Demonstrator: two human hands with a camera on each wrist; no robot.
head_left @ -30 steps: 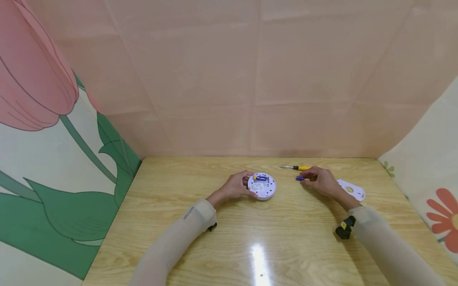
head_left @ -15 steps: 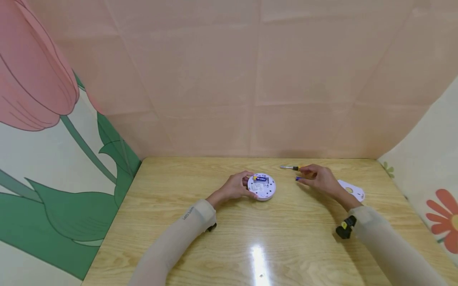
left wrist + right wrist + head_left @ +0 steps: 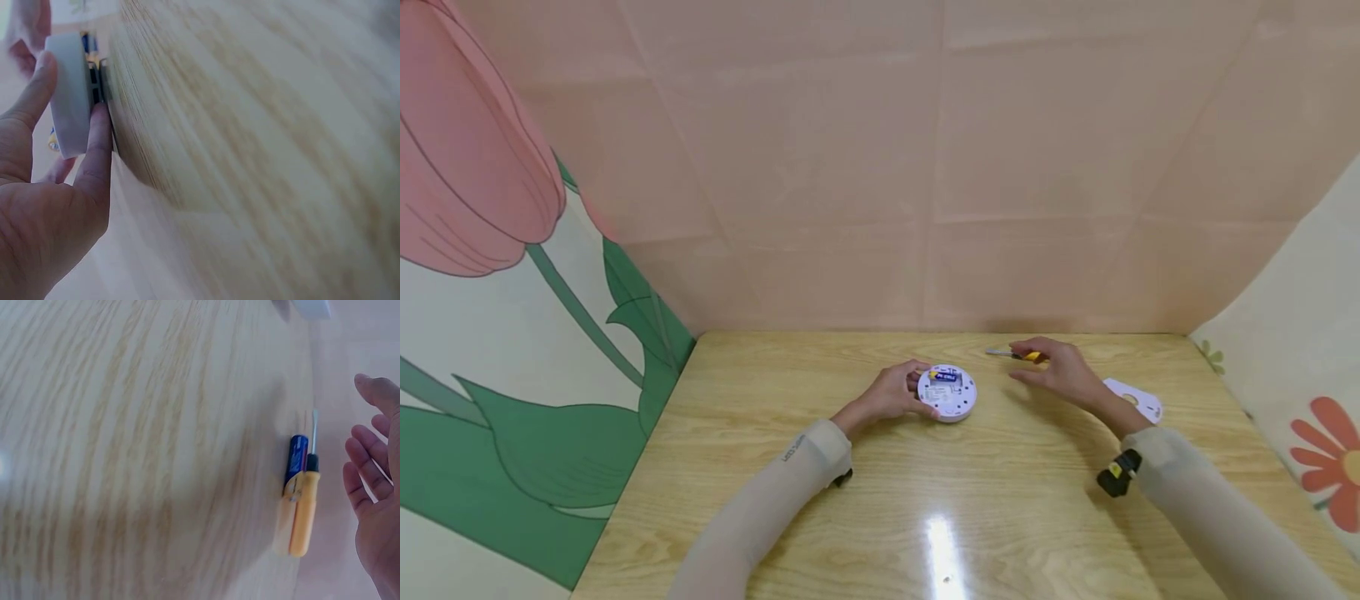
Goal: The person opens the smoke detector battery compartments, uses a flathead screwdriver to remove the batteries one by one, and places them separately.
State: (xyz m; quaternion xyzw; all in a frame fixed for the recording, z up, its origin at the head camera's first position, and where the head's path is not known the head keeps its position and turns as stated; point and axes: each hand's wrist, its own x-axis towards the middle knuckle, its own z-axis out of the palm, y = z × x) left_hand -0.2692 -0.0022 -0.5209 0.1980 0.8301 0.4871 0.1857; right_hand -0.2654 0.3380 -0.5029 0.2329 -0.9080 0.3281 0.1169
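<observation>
My left hand [image 3: 893,392] grips the edge of a round white smoke detector [image 3: 953,407], its back turned up. A blue and yellow battery [image 3: 945,376] shows at the recess in that back. In the left wrist view, thumb and fingers hold the detector [image 3: 67,100] by its side, close over the table. My right hand [image 3: 1058,368] hovers with thumb and fingers parted, holding nothing. Beneath it, seen in the right wrist view, a second blue battery [image 3: 296,456] lies alongside a yellow-handled screwdriver [image 3: 305,515]. In the head view the hand hides that battery and part of the screwdriver.
Right of my right hand, partly behind the wrist, a white mounting plate [image 3: 1147,403] with a round hole lies on the wooden table [image 3: 820,533]. A pink backdrop [image 3: 820,275] rises at the table's far edge, with flower-printed panels on both sides.
My right hand, earlier with its fingers at the second battery, has opened away from it and moved slightly up and left. My left hand keeps holding the detector in nearly the same place.
</observation>
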